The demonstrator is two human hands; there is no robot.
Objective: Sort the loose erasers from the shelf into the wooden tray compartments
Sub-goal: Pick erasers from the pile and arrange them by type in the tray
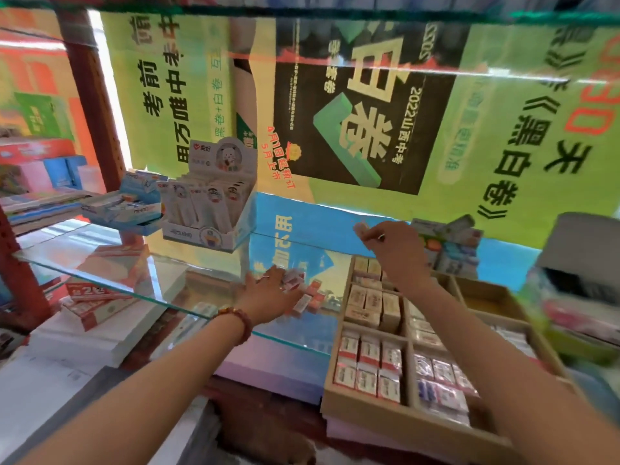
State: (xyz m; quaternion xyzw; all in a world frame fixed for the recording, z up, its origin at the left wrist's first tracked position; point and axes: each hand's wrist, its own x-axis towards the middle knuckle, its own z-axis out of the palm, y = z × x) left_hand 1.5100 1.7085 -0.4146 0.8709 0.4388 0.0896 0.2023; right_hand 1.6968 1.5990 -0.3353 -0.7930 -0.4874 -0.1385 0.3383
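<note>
A pile of loose pink and white erasers (307, 293) lies on the glass shelf (110, 283). My left hand (268, 297) reaches onto it, fingers spread over the pile. To the right stands the wooden tray (399, 416), its compartments holding rows of wrapped erasers. My right hand (396, 251) is raised above the tray's far end and pinches one small pink eraser (361, 229) between thumb and fingers.
A white display box of packaged items (208, 209) and blue-and-white boxes (131, 203) stand at the shelf's back left. More small boxes (449, 243) sit behind the tray. A red shelf post (97, 105) rises at the left. A glass shelf runs overhead.
</note>
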